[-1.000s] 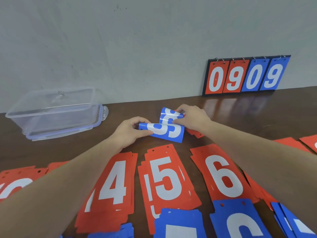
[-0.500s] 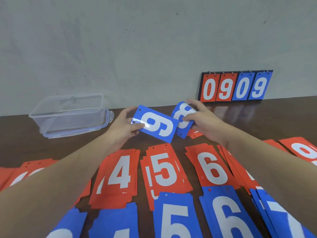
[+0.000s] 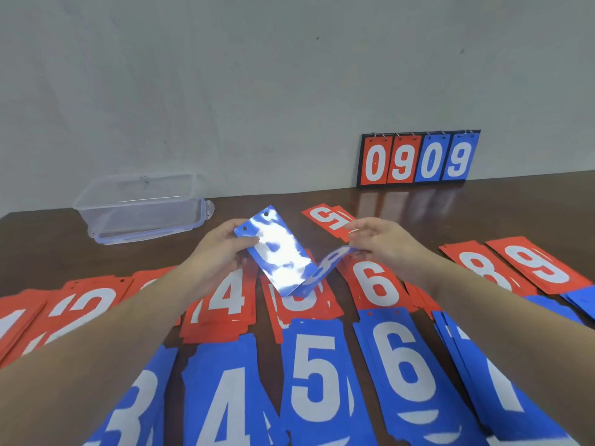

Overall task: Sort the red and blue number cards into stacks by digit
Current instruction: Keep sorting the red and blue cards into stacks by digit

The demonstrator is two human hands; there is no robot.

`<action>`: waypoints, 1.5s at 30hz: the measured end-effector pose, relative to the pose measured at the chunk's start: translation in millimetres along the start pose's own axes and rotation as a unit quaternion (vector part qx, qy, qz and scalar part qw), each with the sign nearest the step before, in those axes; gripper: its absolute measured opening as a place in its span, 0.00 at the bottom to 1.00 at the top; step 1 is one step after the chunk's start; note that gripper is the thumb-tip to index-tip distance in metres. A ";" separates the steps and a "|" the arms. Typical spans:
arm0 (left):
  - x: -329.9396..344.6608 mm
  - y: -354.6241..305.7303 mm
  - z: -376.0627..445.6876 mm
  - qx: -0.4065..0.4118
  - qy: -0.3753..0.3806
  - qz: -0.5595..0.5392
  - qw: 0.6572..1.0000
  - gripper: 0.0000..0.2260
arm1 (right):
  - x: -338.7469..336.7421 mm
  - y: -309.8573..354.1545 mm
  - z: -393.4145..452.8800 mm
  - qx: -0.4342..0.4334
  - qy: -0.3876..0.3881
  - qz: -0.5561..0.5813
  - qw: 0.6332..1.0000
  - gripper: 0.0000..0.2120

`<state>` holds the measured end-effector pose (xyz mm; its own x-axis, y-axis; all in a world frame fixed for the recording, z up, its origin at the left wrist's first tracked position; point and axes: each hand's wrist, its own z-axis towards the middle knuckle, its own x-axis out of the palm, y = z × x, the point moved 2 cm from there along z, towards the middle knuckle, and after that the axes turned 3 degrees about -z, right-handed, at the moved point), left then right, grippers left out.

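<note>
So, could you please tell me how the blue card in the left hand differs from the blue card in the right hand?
The left hand grips its blue card face up and flat; glare washes out its digit. The right hand pinches the other blue card nearly edge-on, drooping toward the table, and its digit looks like an 8. Both are blue with white print, held above the red stacks.

- Your left hand sits at about 10 o'clock from the frame's middle, thumb on top, fingers curled beneath, pinching a blue card.
- Your right hand sits at about 2 o'clock, fingertips pinching the far end of a second blue card.
- Both forearms reach in from 7 and 5 o'clock, converging toward the hands.
</note>
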<state>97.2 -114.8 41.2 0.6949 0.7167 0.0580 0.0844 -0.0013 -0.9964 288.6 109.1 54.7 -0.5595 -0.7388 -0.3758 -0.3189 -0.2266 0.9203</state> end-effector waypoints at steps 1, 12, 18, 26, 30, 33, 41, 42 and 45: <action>0.6 -0.8 -3.0 -0.002 -0.003 -0.002 1.000 0.09 | -3.4 -2.3 -2.7 0.005 0.010 0.004 1.000 0.11; 38.8 -9.6 -21.5 0.009 -0.007 -0.035 0.999 0.07 | -56.5 -24.7 -59.7 0.067 0.000 0.108 0.992 0.27; 83.5 -9.5 -26.1 0.005 0.032 -0.008 0.999 0.09 | -79.8 -38.8 -90.1 0.099 -0.047 0.147 0.983 0.21; 151.2 -13.0 -29.8 0.012 0.090 -0.006 0.996 0.09 | -135.9 -59.8 -122.7 0.090 -0.166 0.175 0.966 0.03; 187.4 -10.3 -33.5 0.006 0.130 0.016 0.991 0.09 | -176.0 -73.7 -144.4 0.081 -0.193 0.181 0.961 0.07; 213.9 -6.2 -37.6 -0.001 0.156 0.026 0.987 0.11 | -202.0 -89.3 -162.4 0.105 -0.201 0.151 0.962 0.14; 265.2 5.5 -49.5 -0.029 0.193 0.005 0.981 0.09 | -215.8 -128.2 -191.6 0.164 -0.238 -0.069 0.955 0.11; 269.0 6.8 -50.6 -0.031 0.192 0.004 0.981 0.09 | -215.4 -132.5 -190.3 0.166 -0.242 -0.105 0.950 0.10; 277.1 11.6 -50.9 -0.031 0.187 0.015 0.982 0.10 | -215.1 -144.0 -184.3 0.162 -0.245 -0.252 0.922 0.12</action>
<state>327.1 48.3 48.9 0.9102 0.4098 0.0592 0.0958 -0.0692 -0.9930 595.9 183.7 23.1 -0.5314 -0.1987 -0.8235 -0.7997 -0.2030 0.5651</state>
